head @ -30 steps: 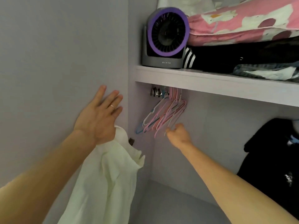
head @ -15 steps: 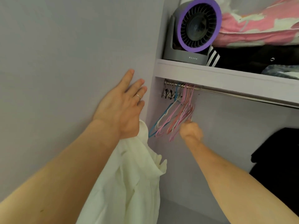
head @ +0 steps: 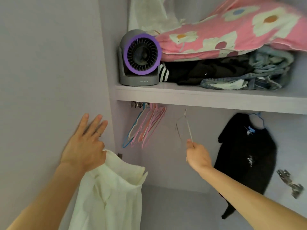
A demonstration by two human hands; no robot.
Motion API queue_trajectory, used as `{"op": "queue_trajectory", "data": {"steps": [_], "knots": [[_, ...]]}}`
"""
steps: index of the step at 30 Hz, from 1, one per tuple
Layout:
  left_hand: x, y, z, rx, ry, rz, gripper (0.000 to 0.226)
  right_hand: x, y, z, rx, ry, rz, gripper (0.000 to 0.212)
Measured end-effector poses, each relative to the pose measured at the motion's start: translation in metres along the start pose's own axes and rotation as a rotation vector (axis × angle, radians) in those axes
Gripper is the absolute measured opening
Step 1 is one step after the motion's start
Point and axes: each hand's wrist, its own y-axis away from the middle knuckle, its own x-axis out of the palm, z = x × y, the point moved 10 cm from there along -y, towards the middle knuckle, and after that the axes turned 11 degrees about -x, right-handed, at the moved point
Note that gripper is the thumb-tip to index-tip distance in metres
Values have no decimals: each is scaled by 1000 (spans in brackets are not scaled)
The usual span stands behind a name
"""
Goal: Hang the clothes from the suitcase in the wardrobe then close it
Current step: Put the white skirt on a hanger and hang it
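Note:
A white shirt (head: 113,193) hangs down from under my left hand (head: 84,143). That hand's fingers lie straight against the wardrobe's left panel (head: 49,63), and its thumb side holds the shirt's collar. My right hand (head: 197,155) pinches the lower bar of a pale thin hanger (head: 186,127), which is blurred, with its hook just below the shelf (head: 199,97). A bunch of pink, white and blue hangers (head: 146,127) hangs on the rail to the left of it. The rail itself is hidden behind the shelf edge.
A black garment (head: 245,155) hangs on a blue hanger at the right. On the shelf stand a grey fan with a purple ring (head: 139,58), folded dark clothes and a pink flowered quilt (head: 232,30). A metal hinge (head: 289,181) sits at the far right.
My right hand has come away to the right from the bunch of hangers with one pale hanger in it. My left hand stays on the panel with the shirt.

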Motion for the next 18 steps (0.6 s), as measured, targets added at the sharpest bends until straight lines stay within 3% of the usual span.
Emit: {"op": "queue_trajectory", "data": {"steps": [4, 6, 9, 12, 14, 18], "knots": [[-17, 10, 0, -28, 101, 130, 51, -56, 48, -16, 11, -33, 113, 51], [-24, 15, -9, -99, 369, 217, 49, -76, 72, -28, 50, -91, 162, 52], [-25, 29, -44, -250, 1077, 529, 36, -98, 106, -46, 134, -191, 184, 52], [-42, 66, -94, -354, 1567, 762, 24, -104, 142, -51, 169, -420, 191, 51], [-58, 90, -128, -381, 1754, 916, 20, -103, 164, -43, 152, -586, 215, 50], [-83, 125, -187, -315, 1911, 1114, 24, -92, 203, -31, 74, -743, 333, 52]]}}
